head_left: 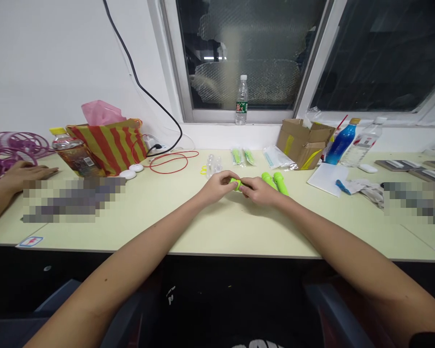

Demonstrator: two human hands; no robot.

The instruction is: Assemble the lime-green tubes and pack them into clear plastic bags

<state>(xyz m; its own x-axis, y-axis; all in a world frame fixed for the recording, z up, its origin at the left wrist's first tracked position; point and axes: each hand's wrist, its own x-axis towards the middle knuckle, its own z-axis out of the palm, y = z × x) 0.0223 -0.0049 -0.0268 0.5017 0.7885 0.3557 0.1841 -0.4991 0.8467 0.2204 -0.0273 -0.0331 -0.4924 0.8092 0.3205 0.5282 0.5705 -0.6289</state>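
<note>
Over the middle of the pale table, my left hand (218, 186) and my right hand (259, 191) meet around a small bright-green ribbed plastic piece (235, 182). The fingers of both hands are closed on it and cover much of it. Just beyond my right hand lie two green plastic tubes with wider round heads (275, 182), side by side. Clear plastic round pieces (213, 164) sit behind my left hand, with a small yellow ring-shaped piece (203, 170) beside them. Farther back are small clear bags with green parts (242, 156).
A cardboard box (300, 142), blue bottle (342, 142) and white paper (325, 179) stand or lie at back right. A striped bag (108, 145), brown drink bottle (76, 153) and red cord (170, 164) are at left. Another person's hand (25, 175) rests at far left.
</note>
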